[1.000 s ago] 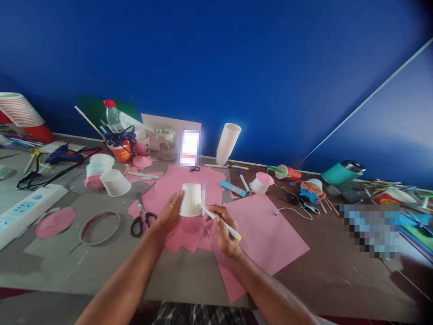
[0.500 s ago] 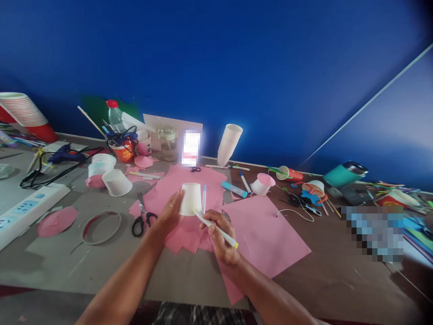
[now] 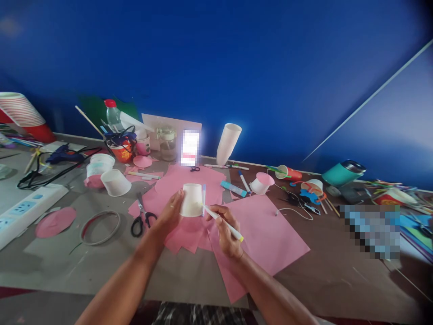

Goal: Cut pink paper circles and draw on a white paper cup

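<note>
My left hand (image 3: 171, 213) grips a white paper cup (image 3: 191, 200) held upside down over pink paper sheets (image 3: 257, 225). My right hand (image 3: 225, 230) holds a white marker with a yellow end (image 3: 225, 222); its tip touches the cup's right side near the rim. A blue pen (image 3: 203, 195) lies just behind the cup on the pink paper.
Black scissors (image 3: 141, 215), a wire ring (image 3: 100, 228) and a pink disc (image 3: 55, 222) lie to the left. A power strip (image 3: 23, 212), more cups (image 3: 115, 183), a cup stack (image 3: 228, 142), markers (image 3: 244, 181) and a teal mug (image 3: 343, 172) crowd the table.
The marker tip dipped down and left below the cup's rim half a second ago, then came back up to the cup's right side. The left hand and cup stayed still.
</note>
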Demonstrator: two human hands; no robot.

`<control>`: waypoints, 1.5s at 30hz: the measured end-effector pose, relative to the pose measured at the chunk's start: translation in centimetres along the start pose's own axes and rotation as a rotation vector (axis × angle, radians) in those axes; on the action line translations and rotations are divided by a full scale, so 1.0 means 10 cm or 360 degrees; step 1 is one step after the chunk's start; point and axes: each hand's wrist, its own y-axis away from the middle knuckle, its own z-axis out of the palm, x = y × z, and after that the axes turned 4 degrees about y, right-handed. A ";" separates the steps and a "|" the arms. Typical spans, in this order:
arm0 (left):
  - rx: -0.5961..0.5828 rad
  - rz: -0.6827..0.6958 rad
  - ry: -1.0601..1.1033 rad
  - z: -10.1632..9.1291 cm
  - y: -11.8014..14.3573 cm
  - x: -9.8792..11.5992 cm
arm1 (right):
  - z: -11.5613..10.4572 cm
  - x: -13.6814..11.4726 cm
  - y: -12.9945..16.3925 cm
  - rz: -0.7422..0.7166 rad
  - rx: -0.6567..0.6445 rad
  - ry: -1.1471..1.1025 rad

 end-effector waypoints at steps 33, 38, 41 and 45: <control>-0.0031 0.0028 -0.0107 0.07 0.02 0.05 | 0.07 -0.01 0.08 -0.0131 -0.0215 -0.0008; -0.0061 -0.0021 0.0042 0.12 0.05 0.09 | 0.01 -0.03 0.02 -0.0020 -0.0058 -0.0029; -0.0055 0.0019 -0.0011 0.14 0.07 0.13 | -0.02 -0.03 -0.01 0.0079 0.0022 -0.0030; -0.0029 0.0054 -0.0063 0.13 0.07 0.15 | -0.02 -0.03 -0.03 0.0085 0.0009 -0.0010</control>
